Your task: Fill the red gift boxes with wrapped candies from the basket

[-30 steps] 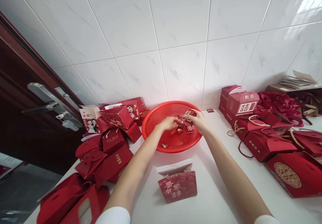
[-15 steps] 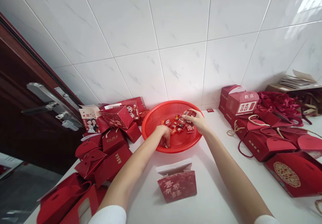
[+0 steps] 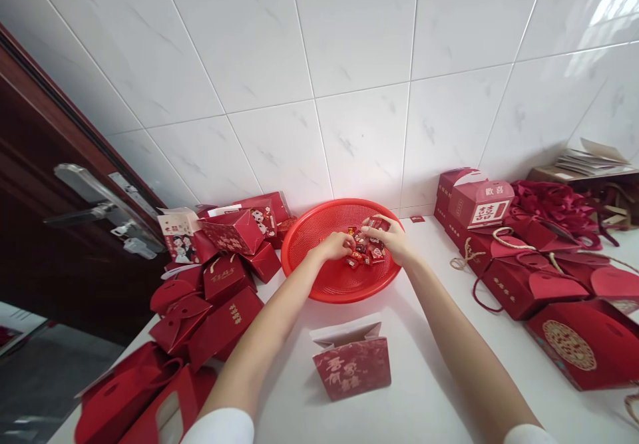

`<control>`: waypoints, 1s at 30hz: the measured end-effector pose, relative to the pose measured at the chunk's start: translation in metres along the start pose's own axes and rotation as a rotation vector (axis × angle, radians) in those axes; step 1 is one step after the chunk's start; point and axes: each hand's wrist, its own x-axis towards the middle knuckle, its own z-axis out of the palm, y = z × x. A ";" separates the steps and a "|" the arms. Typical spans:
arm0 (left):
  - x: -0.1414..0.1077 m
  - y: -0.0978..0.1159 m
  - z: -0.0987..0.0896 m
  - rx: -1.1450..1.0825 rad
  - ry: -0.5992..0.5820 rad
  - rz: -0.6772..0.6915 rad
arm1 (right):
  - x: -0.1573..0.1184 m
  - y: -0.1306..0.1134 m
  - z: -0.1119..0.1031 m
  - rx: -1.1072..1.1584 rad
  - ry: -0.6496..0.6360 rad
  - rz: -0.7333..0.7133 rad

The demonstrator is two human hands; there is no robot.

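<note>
A red plastic basket (image 3: 299, 257) sits against the tiled wall, with several small red-wrapped candies (image 3: 358, 257) gathered in its right half. Over the middle of the basket, my left hand (image 3: 337, 245) has its fingers curled at the left edge of the candies; what they hold, if anything, is hidden. My right hand (image 3: 389, 236) is closed on red candy packets at the basket's right side. Nearer to me, a red paper bag (image 3: 353, 367) with white lettering stands with its top open.
Red gift boxes (image 3: 224, 324) are piled on the left beside a door handle (image 3: 100, 211). More red boxes with rope handles (image 3: 519, 284) line the right. A small red packet (image 3: 417, 219) lies near the wall.
My left hand has moved up and right from the basket's lower left to the candies, which now lie closer together. My right hand has hardly moved.
</note>
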 end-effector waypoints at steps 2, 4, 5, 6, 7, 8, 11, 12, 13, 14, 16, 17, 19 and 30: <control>0.001 0.002 0.002 0.019 -0.024 0.034 | 0.000 0.000 0.000 -0.012 0.008 -0.002; 0.001 0.005 0.004 0.050 -0.053 0.054 | 0.000 0.001 -0.001 -0.021 0.025 -0.013; 0.002 0.006 0.005 0.069 -0.065 0.060 | 0.001 0.001 -0.001 -0.024 0.033 -0.021; 0.002 0.007 0.005 0.089 -0.072 0.062 | 0.001 0.002 -0.001 -0.027 0.039 -0.029; 0.002 0.008 0.005 0.107 -0.074 0.062 | 0.001 0.002 -0.001 -0.029 0.043 -0.035; 0.002 0.009 0.005 0.123 -0.074 0.060 | 0.001 0.003 -0.001 -0.030 0.043 -0.036; 0.001 0.011 0.005 0.159 -0.076 0.045 | 0.002 0.003 -0.001 -0.022 0.037 -0.025; 0.001 0.012 0.004 0.167 -0.079 0.038 | 0.002 0.003 -0.001 -0.020 0.036 -0.020; 0.001 0.012 0.004 0.175 -0.081 0.031 | 0.001 0.003 -0.001 -0.019 0.035 -0.014; 0.000 0.012 0.004 0.182 -0.082 0.026 | 0.001 0.003 -0.001 -0.019 0.035 -0.010; 0.000 0.013 0.004 0.193 -0.082 0.019 | 0.001 0.002 0.000 -0.021 0.037 -0.002; 0.000 0.013 0.004 0.198 -0.081 0.017 | 0.000 0.001 0.000 -0.023 0.040 0.001; 0.000 0.014 0.004 0.202 -0.080 0.015 | 0.000 0.000 0.000 -0.021 0.044 0.004; -0.001 0.013 0.004 0.172 -0.089 -0.013 | 0.000 0.001 -0.001 -0.006 0.034 0.016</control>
